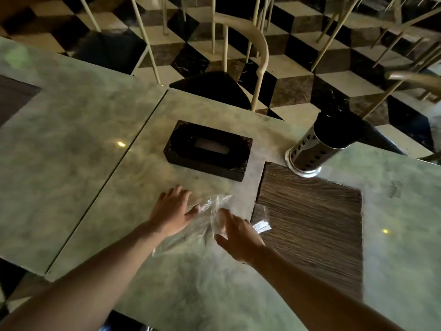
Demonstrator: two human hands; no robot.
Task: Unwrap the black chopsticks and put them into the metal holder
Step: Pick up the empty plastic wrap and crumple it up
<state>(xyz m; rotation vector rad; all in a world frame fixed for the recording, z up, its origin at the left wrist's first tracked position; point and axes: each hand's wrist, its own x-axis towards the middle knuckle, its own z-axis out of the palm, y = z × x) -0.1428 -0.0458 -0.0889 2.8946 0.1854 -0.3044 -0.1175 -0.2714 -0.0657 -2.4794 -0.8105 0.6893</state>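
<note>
- The metal holder (317, 144), a perforated steel cylinder, stands on the marble table (71, 139) at the far corner of the wood-grain inset panel (310, 216); its mouth is dark and seems filled with black chopsticks (338, 130), so the unwrapping and loading look mostly or wholly done.
- The chopsticks' long axis appears to follow the holder, which reads as leaning up and to the right, though the wide lens may cause that; single sticks cannot be made out.
- Nearer than the holder, along the panel's left edge, lies crumpled clear plastic wrap (205, 218), with no chopsticks visible inside it.
- The left hand (171, 211) rests on the wrap with fingers spread, pressing rather than gripping.
- The right hand (236, 235) lies over the wrap; whether its fingers pinch the film I cannot tell.
- What seems left is gathering the empty wrap.
- A black tissue box (207, 151) sits left of the holder.
</note>
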